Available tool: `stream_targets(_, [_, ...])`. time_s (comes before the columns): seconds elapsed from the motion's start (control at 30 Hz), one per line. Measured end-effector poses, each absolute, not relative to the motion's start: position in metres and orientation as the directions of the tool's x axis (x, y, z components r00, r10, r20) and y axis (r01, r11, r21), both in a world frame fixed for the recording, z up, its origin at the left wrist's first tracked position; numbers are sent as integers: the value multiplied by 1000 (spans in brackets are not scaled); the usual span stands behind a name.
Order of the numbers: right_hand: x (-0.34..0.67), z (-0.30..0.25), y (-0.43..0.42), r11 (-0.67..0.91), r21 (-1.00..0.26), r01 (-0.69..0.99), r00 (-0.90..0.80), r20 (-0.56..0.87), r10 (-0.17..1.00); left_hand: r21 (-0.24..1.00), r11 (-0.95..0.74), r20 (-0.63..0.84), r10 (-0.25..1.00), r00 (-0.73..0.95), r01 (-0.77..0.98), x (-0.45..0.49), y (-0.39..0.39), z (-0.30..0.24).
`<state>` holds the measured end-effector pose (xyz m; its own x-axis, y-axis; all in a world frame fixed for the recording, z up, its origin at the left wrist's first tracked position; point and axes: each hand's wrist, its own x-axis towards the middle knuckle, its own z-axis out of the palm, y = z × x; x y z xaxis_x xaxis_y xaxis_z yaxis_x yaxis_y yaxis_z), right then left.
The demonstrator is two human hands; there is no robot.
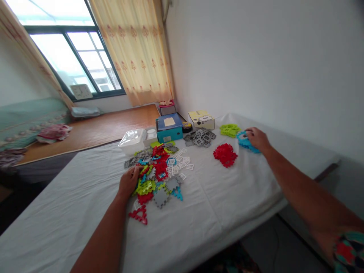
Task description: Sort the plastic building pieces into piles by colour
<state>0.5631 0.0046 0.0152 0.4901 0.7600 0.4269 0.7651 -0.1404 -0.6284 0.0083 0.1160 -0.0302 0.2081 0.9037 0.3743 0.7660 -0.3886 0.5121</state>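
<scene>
A plain white wall runs along my right. Ahead and to my left, daylight pours through a dark-framed window. A yellow patterned curtain hangs at its right side, and a square clock leans on the sill. Below them lies a wooden platform. A white sheet covers the surface in front of me.

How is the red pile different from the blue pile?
The red pile is red and nothing touches it; the blue pile is blue and the right hand rests on it. The red pile lies nearer the mixed heap, the blue pile nearer the wall. Both are one-colour heaps of plastic pieces on the white sheet.
</scene>
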Motion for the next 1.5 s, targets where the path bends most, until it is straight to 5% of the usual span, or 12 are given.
stream_targets(0.13, [663, 6, -16, -464, -483, 742, 663, 428, 614, 512, -396, 377, 901, 215, 762, 7, 120, -34])
stream_targets(0.33, [654, 14, -4, -524, -267, 809, 584, 474, 659, 504, -384, 379, 903, 201, 774, 10, 118, -33])
stream_targets(0.4, [605, 20, 9, -359, -219, 907, 419, 545, 727, 506, -387, 380, 903, 203, 771, 12, 116, -32])
stream_targets(0.47, [537, 23, 18, -10, -227, 974, 125, 501, 856, 515, -385, 380, 903, 199, 766, 13, 114, -30])
stream_targets(0.53, [462, 21, 19, 372, -320, 871, -236, 392, 889, 520, -391, 377, 903, 206, 759, 13, 113, -30])
stream_targets(0.6, [394, 15, 16, 647, -349, 678, -542, 359, 760, 524, -404, 374, 900, 223, 750, 12, 113, -31])
stream_targets(0.7, [326, 3, 13, 803, -287, 522, -731, 336, 594, 531, -417, 371, 897, 240, 737, 10, 114, -32])
stream_targets(0.9, [299, 2, 38, 776, -323, 542, -778, 158, 608, 556, -412, 373, 900, 227, 722, 11, 115, -34])
stream_targets(1.2, [334, 24, 80, 490, -712, 503, -747, -73, 661, 541, -429, 381, 892, 243, 724, 10, 114, -34])
stream_targets(1.33, [370, 19, 100, 342, -606, 718, -312, 158, 937, 546, -431, 390, 890, 238, 719, 9, 115, -35])
stream_targets(1.4, [386, 20, 104, 297, -557, 776, -141, 305, 942, 552, -427, 389, 891, 232, 716, 9, 116, -36])
stream_targets(1.5, [395, 22, 103, 310, -544, 780, -119, 358, 926, 566, -424, 390, 893, 223, 707, 9, 117, -37])
